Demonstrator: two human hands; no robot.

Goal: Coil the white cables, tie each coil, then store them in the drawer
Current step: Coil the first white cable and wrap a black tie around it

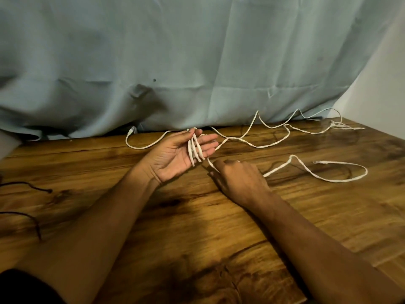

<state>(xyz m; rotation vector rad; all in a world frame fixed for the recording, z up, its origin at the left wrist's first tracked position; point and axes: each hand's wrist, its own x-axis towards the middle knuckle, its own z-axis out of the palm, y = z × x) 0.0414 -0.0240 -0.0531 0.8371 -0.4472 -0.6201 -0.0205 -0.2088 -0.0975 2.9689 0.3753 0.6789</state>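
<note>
Our left hand [175, 154] lies palm up above the worktop [197, 227], grip open, the white cable [192, 154] looped round its straight fingers; our right hand [238, 178] grips the slack nearby, the rest trailing far right

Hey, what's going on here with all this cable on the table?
A person is coiling a white cable. The left hand is palm up with straight fingers, and several loops are wound around them. The right hand pinches the cable just below the loops. Most of the cable lies loose across the wooden table. Nothing is tied yet, and no drawer is in view. A dark cord lies at the left edge.
</note>
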